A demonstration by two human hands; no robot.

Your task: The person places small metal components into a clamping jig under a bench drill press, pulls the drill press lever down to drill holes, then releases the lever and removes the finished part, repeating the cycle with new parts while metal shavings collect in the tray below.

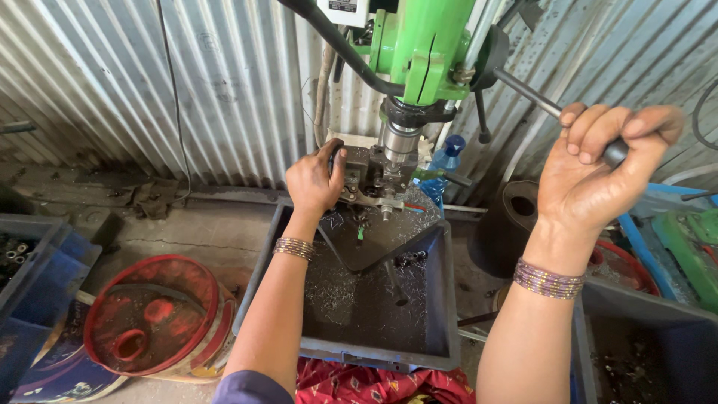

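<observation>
Workpiece: small grey metal part (357, 182) clamped under green drill press spindle (400, 138), bit not yet down.
Left hand (315, 182): grip pressed around part.
Right hand (598, 168): grip wrapped on black feed lever (527, 93).
Progress: metal shavings lie in grey tray (441, 299).

Green drill press (422, 41), red bucket (149, 314), blue bottle (445, 168), grey tray (441, 299)

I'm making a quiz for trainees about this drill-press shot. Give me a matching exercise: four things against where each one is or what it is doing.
Things:
1. left hand
2. right hand
3. blue bottle
4. red tub

Places:
A. on the floor, lower left
B. behind the drill head
C. gripping the feed lever
D. on the clamp under the drill

Pairs: 1-D, 2-C, 3-B, 4-A
</observation>
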